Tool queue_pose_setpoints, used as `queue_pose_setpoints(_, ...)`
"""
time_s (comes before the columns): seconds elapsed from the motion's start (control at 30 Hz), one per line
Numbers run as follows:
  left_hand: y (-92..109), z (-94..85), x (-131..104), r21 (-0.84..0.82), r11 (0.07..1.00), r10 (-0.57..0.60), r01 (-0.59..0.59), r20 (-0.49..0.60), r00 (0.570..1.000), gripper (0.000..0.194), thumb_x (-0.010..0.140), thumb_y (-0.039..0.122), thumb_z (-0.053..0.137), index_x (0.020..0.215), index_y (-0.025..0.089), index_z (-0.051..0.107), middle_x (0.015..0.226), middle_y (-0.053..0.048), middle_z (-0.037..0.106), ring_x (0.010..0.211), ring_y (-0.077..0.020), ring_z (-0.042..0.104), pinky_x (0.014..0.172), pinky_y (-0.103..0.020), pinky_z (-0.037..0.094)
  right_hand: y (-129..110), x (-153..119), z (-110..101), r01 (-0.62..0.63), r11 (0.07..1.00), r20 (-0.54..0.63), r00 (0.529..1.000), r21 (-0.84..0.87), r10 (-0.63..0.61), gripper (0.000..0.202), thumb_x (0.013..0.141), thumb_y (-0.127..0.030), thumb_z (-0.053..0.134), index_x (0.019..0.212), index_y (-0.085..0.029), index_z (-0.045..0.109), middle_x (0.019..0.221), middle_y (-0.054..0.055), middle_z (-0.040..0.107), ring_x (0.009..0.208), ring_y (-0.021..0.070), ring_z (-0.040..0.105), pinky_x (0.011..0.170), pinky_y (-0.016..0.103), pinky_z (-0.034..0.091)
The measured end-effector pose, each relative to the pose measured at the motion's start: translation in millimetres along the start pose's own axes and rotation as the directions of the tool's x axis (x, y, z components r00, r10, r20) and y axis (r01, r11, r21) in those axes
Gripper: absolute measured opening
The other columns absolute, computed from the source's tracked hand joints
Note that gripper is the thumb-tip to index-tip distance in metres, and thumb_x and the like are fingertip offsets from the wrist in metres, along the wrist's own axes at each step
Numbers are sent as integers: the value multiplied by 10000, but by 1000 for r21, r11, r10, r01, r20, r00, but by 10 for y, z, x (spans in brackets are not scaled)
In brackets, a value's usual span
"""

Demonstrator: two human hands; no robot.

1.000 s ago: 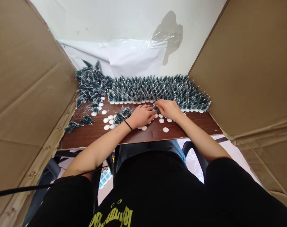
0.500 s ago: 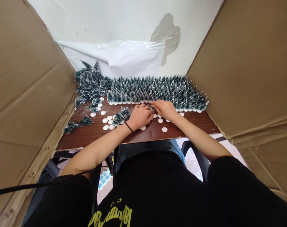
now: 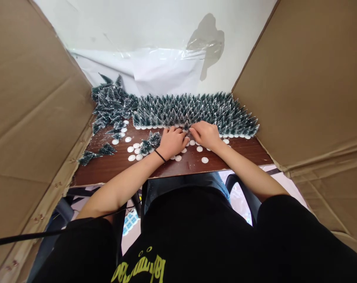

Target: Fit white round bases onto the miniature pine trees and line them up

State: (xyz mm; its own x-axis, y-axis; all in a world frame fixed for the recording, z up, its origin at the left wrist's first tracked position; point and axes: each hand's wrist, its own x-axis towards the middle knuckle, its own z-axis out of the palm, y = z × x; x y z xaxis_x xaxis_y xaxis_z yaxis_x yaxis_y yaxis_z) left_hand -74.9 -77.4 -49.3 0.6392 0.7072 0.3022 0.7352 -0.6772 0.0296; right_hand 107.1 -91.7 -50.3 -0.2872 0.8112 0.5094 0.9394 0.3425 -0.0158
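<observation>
Tree (image 3: 186, 125) stands between left hand (image 3: 173, 142), half-curled, and right hand (image 3: 206, 134), nearly pinched; whether either grips it cannot be told. Set it upright, close against the row (image 3: 166, 112).

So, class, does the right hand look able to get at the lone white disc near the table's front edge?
Probably yes: the white disc lies on its own, close to the right hand, with nothing covering it.
</observation>
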Motion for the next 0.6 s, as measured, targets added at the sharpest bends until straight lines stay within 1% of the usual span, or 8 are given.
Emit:
queue_pose_setpoints(0.07, -11, 12, 6, -5, 1000, 15, -15, 1, 1000, 357, 999, 364, 446, 1034, 162, 739, 1099, -124, 731, 1055, -299, 563, 889, -457, 414, -14, -13, -23, 30, 999, 97, 995, -39, -27, 506, 1022, -372, 333, 820, -172, 751, 789, 113, 744, 818, 221, 637, 600, 313, 340)
queue_pose_setpoints(0.13, -14, 18, 11, -13, 1000, 11, -11, 12, 1000, 347, 999, 358, 452, 1057, 162, 732, 1125, -125, 726, 1070, -299, 558, 894, -453, 411, -32, -12, -41, 33, 997, 183, 983, -76, -18, 480, 1002, -354, 375, 776, -167, 756, 760, 118, 746, 792, 223, 634, 576, 312, 309)
queue_pose_setpoints(0.23, -5, 11, 17, -8, 1000, -16, 17, 45, 999, 363, 1008, 370, 441, 1128, 162, 713, 1202, -126, 707, 1116, -311, 547, 910, -460, 405, -63, 4, -64, -1, 992, 270, 962, -129, 36, 451, 988, -327, 394, 830, -156, 780, 813, 128, 768, 820, 232, 661, 579, 303, 307)
queue_pose_setpoints(0.37, 6, -13, 20, 28, 999, -18, 15, 92, 996, 432, 1039, 418, 368, 1216, 180, 682, 1304, -108, 667, 1192, -314, 524, 953, -464, 390, -108, 25, -92, -59, 981, 352, 928, -183, 122, 472, 1009, -326, 347, 986, -159, 788, 937, 140, 780, 913, 251, 696, 640, 298, 371)
queue_pose_setpoints(0.43, 6, -21, 20, 38, 999, -1, -3, 108, 994, 450, 1045, 431, 346, 1232, 185, 673, 1316, -101, 662, 1214, -311, 515, 971, -468, 383, -128, 35, -102, -67, 979, 379, 915, -195, 138, 485, 1018, -328, 323, 1035, -162, 779, 979, 144, 778, 949, 260, 704, 675, 302, 398)
queue_pose_setpoints(0.6, 0, -24, 26, 38, 999, 16, -21, 116, 993, 465, 1047, 446, 330, 1230, 185, 669, 1309, -94, 666, 1215, -304, 511, 973, -469, 380, -152, 50, -120, -61, 977, 417, 897, -207, 145, 496, 1028, -327, 295, 1071, -164, 761, 1013, 155, 771, 993, 280, 712, 703, 312, 423)
